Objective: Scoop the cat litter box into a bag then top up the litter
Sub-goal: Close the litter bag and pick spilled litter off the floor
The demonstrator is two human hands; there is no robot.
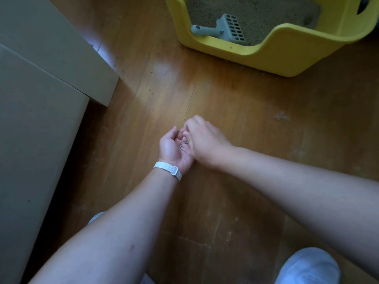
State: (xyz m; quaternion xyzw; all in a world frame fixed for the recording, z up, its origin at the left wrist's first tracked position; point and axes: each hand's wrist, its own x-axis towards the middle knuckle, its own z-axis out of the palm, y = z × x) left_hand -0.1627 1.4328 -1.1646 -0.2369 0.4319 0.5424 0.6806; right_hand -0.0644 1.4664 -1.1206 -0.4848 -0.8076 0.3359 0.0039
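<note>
The yellow litter box (272, 50) sits on the wooden floor (225, 95) at upper right, a grey scoop (223, 29) lying in its litter (256, 13); well apart from it, the left grip (174, 148) is cupped palm-up, cradling a few grains (183, 144); the right grip (205, 140) bunches its fingertips over that palm, whether pinching grains I cannot tell; cardboard boxes (41, 140) stand at left.

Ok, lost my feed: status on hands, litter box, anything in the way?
Left hand cupped palm-up, few litter grains in it. Right hand over it, fingertips hidden. Scoop lying in litter box, unheld. Cardboard boxes at left, off the path.
</note>
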